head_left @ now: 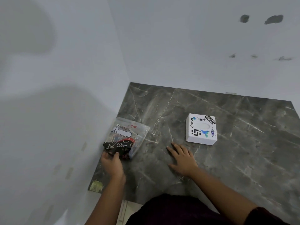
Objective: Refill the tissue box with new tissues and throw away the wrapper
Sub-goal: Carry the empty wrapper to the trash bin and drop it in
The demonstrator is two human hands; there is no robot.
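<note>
Marble countertop sits in a wall corner: one wall along its left edge, another wall behind. Tissue pack lies at the counter's left edge, against the left wall. Dove wrapper lies over the pack's near end. Tissue box stands on the counter to the right of the pack, well apart from it. Left hand touches the wrapper's near edge. Right hand rests flat on the counter between pack and box, just in front of the box.
</note>
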